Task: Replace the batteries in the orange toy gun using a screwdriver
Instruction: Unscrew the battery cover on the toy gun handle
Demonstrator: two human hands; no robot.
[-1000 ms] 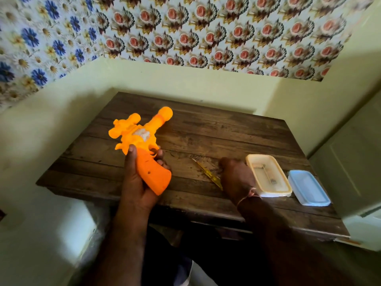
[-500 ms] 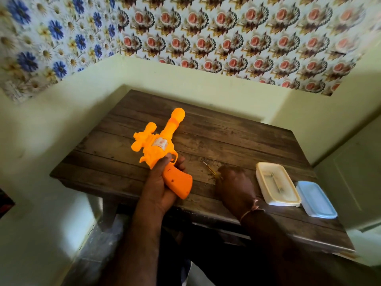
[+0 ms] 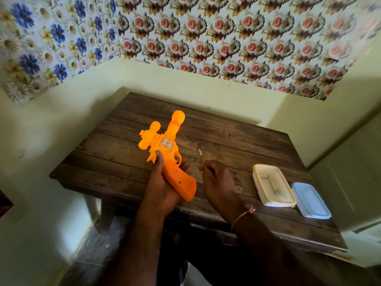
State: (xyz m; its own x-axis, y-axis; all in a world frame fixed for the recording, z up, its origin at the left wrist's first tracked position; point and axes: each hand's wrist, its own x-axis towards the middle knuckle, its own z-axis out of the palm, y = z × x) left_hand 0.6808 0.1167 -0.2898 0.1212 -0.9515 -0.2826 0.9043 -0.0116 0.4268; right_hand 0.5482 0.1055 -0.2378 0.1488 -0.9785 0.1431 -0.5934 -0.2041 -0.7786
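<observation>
An orange toy gun (image 3: 168, 147) is held above the wooden table (image 3: 226, 141), barrel pointing away from me. My left hand (image 3: 162, 186) grips its handle from below, thumb lying along the body. Small screw holes show on the handle. My right hand (image 3: 216, 178) pinches a thin yellow screwdriver (image 3: 202, 157), whose tip points up and away, just right of the gun's trigger. Most of the screwdriver's handle is hidden inside my fingers.
A cream plastic box (image 3: 274, 187) with small items inside stands on the table at the right. Its pale blue lid (image 3: 311, 200) lies beside it near the table's right edge. Yellow walls enclose the table on the far and left sides.
My right hand has picked the screwdriver up off the table and raised it. My left hand has brought the gun closer and turned it more upright.
</observation>
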